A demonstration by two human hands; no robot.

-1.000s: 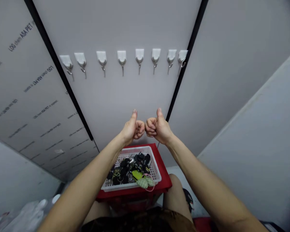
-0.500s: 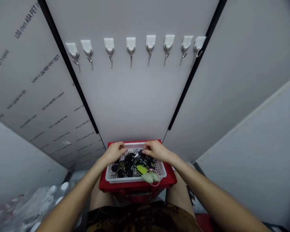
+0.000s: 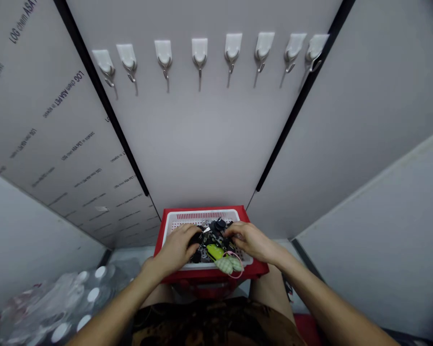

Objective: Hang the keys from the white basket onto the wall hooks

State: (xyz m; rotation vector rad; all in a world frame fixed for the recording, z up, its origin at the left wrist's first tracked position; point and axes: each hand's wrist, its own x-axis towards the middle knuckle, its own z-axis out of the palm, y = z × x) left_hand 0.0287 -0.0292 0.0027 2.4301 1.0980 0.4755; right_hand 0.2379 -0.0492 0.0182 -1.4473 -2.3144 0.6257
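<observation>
A white plastic basket [image 3: 171, 221] holds a jumbled pile of black keychains and metal rings [image 3: 214, 236]. My left hand [image 3: 180, 245] reaches in over the basket's left part, its fingers curled round dark pieces of the pile. At the right side of the heap, my right hand [image 3: 250, 239] has its fingertips pressed together among the black pieces; what they hold is too small to tell. Toward the front of the pile lie a bright yellow-green piece [image 3: 214, 251] and a pale green checked plush charm [image 3: 229, 264] with a pink loop [image 3: 242, 271], overhanging the front rim.
The basket stands on a red box or bag [image 3: 256, 270] in front of my knees. A row of several white adhesive hooks [image 3: 199, 50] runs across the grey wall panel [image 3: 202, 139]. White-capped bottles [image 3: 93, 294] and clear plastic wrap [image 3: 39, 312] lie at the lower left.
My left hand has come down from the basket's back rim into the left part of the pile. My right hand has moved slightly right and down. The camera view has shifted a little.
</observation>
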